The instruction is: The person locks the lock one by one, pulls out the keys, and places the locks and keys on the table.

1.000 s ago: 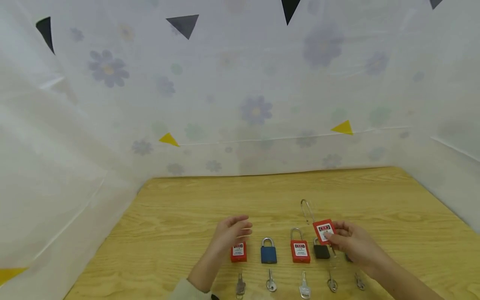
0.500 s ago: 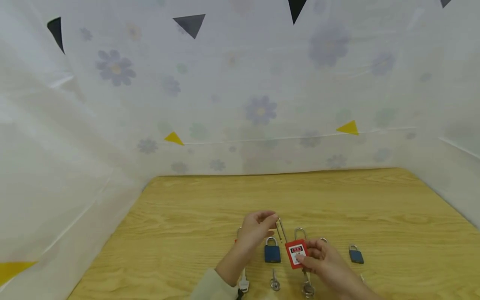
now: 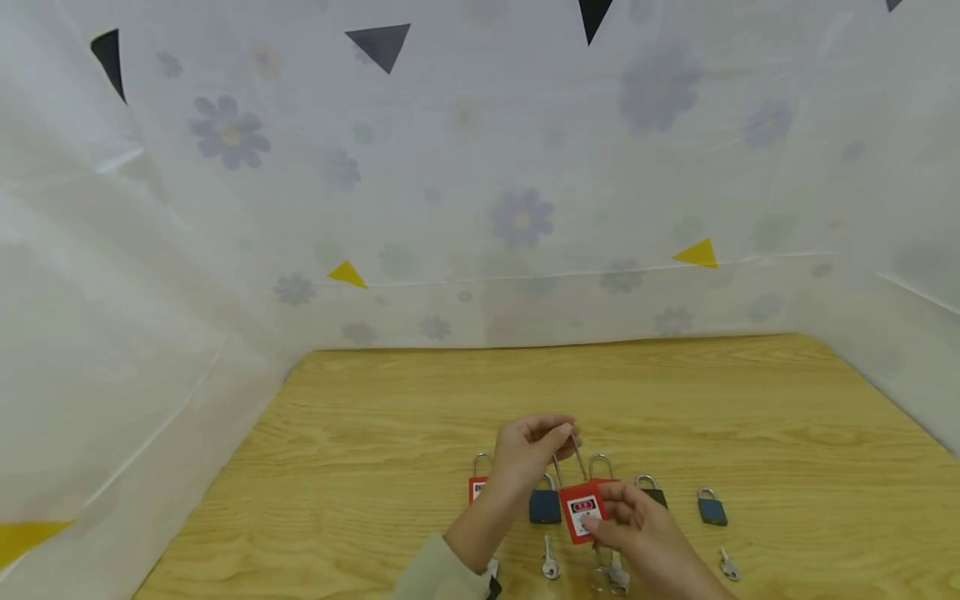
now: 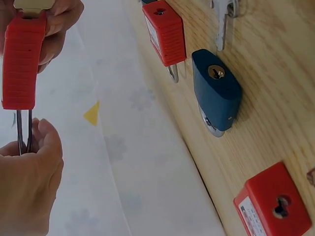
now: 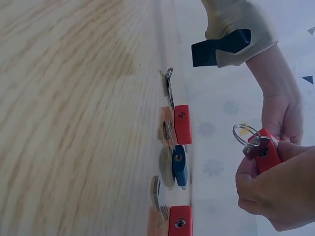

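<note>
My right hand [image 3: 645,529] holds a red padlock [image 3: 582,510] by its body, above the table, thumb on the white label. My left hand [image 3: 521,458] pinches the top of its long metal shackle [image 3: 579,458]. Both shackle legs point down at the padlock's top; whether they are latched I cannot tell. In the left wrist view, the padlock body [image 4: 22,64] hangs between the two hands. A key with metal rings [image 5: 244,132] sticks out of the padlock's bottom in the right wrist view.
Along the wooden table [image 3: 420,400] stands a row of padlocks: red [image 3: 477,490], blue [image 3: 545,506], red [image 3: 602,481], black [image 3: 654,497] and small blue [image 3: 712,510]. Keys lie in front, among them one by the blue padlock, a ringed key [image 3: 551,568], and a far-right key [image 3: 728,567].
My right hand has brought the red padlock left and lower. My left hand has moved right and taken hold of the shackle, which stood turned aside and now lines up over the body.
</note>
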The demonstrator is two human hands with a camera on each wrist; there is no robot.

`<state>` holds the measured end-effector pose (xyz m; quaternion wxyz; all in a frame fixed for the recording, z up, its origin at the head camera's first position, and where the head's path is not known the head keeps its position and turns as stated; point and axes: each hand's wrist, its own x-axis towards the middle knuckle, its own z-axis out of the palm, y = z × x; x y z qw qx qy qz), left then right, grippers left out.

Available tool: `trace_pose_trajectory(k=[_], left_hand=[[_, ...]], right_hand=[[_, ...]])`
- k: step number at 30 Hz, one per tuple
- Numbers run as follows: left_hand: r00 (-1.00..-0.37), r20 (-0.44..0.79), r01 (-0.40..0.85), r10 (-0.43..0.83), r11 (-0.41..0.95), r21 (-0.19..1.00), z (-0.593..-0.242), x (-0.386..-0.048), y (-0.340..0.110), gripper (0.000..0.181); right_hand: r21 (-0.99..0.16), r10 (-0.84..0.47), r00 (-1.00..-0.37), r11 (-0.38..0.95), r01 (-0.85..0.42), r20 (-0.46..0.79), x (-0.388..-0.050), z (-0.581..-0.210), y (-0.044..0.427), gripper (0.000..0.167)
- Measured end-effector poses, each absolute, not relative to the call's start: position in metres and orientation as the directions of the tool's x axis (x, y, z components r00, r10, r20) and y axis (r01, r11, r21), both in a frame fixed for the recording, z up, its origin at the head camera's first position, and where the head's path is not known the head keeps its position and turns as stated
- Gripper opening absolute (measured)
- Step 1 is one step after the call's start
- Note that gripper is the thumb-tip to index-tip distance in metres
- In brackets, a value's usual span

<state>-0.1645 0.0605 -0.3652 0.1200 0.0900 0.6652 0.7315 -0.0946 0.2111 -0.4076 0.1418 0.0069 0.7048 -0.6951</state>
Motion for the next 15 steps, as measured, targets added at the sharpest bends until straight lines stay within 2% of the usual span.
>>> trace_pose_trajectory(k=[10,15], left_hand=[[-0.932,0.012,-0.055,0.363,-0.172,0.984,-0.361,-0.158,0.061,0.021],[-0.911,0.032,-0.048,0.412,-0.181,0.982,-0.362,-0.151,0.062,0.023]], right_hand=[[-0.983,-0.21,-0.961,0.001,0.185,-0.182,-0.091,-0.412,0.215,0.056],[-0.986,-0.222,-0.964,-0.044,0.161,-0.148,-0.089,-0.412,0.216,0.048]])
